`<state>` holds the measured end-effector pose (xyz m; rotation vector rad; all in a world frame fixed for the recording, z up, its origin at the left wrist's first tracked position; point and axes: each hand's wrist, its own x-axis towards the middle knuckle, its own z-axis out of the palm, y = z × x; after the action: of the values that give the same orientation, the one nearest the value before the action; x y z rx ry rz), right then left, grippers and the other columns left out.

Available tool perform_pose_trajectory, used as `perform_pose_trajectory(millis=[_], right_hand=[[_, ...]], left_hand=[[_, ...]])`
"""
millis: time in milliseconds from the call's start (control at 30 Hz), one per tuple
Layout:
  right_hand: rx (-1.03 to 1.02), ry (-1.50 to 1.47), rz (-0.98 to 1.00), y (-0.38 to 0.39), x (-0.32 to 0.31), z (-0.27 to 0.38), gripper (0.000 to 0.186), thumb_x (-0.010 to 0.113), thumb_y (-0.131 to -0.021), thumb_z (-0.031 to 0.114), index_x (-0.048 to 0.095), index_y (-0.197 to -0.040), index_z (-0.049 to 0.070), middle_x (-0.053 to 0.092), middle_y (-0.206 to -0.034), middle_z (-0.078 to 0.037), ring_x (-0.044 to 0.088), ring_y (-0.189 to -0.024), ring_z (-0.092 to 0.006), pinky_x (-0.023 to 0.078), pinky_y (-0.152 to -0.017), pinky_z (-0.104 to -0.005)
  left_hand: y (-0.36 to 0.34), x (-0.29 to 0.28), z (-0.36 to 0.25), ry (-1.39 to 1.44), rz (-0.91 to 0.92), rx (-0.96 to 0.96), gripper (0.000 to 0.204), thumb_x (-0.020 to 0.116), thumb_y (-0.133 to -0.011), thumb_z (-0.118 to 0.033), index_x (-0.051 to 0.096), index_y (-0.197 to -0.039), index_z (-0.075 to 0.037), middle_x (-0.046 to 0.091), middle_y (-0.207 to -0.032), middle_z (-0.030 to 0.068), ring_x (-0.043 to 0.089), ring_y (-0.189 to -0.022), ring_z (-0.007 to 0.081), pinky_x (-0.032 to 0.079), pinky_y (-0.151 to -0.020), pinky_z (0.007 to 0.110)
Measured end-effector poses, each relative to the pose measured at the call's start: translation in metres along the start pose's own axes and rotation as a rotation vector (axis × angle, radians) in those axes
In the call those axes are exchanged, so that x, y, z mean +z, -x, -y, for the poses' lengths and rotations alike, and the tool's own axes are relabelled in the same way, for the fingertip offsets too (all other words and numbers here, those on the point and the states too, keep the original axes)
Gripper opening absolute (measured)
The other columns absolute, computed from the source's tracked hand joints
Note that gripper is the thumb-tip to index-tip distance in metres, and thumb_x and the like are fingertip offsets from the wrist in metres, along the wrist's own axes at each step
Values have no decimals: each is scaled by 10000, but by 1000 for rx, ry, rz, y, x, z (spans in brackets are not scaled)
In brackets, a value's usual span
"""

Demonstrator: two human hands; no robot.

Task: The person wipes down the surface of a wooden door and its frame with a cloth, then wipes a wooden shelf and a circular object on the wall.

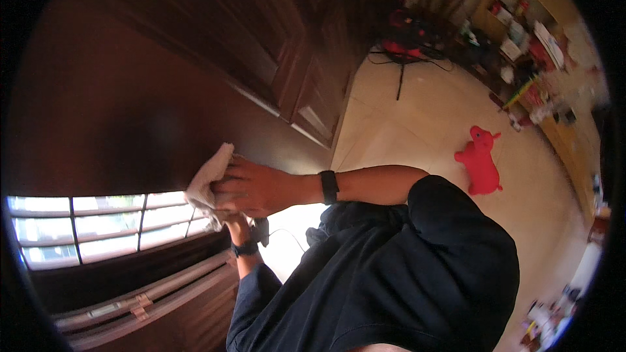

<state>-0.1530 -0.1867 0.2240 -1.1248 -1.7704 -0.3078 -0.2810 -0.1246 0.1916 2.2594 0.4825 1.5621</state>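
White cloth [210,181] sits bunched at the lower edge of the dark wooden panel [130,110], one corner standing up in front of the brown surface; whether it presses on the wood I cannot tell. Over it lies the right hand [251,189], fingers bent and closed on the folds — a black wristband [329,187] circles that arm. Under it, just below the panel's edge, the left hand [238,227] shows only in part, so I cannot tell how its fingers stand.

Directly below the panel runs a bright window [107,225] with dark bars, and lower still, pale rails [98,313]. Well to the panel's right, a red animal-shaped toy [481,163] rests on the pale floor [391,130]. Farther off, beyond the panel's right end, stands a black-and-red object [401,48] on thin legs; past it spreads a jumble of small items [518,39] — too blurred to name.
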Motion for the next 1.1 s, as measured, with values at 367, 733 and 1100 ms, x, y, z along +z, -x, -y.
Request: perform_pose_trajectory(millis=[367, 733, 1100], right_hand=[[9, 133, -216, 76, -24, 37, 610, 744, -644, 326, 492, -1198, 288, 388, -1211, -104, 342, -1161, -330, 305, -974, -540], [440, -259, -266, 134, -126, 89, 524, 752, -682, 206, 541, -1159, 246, 418, -1250, -122, 324, -1220, -373, 304, -994, -529], [262, 338, -468, 214, -224, 109, 560, 822, -515, 299, 614, -1013, 147, 382, -1215, -249, 422, -1107, -421, 384, -895, -486]], left_hand=[[6, 13, -28, 181, 140, 142, 405, 665, -706, -336, 567, -956, -32, 591, -958, 143, 568, -959, 301, 459, -807, 389], [-2, 53, -108, 357, 296, 298, 339, 698, -687, -286, 609, -895, -34, 621, -906, 133, 601, -916, 297, 473, -786, 379], [14, 118, -223, 507, 350, 414, 160, 734, -602, -122, 583, -624, -75, 512, -531, 20, 517, -481, 175, 386, -465, 266]])
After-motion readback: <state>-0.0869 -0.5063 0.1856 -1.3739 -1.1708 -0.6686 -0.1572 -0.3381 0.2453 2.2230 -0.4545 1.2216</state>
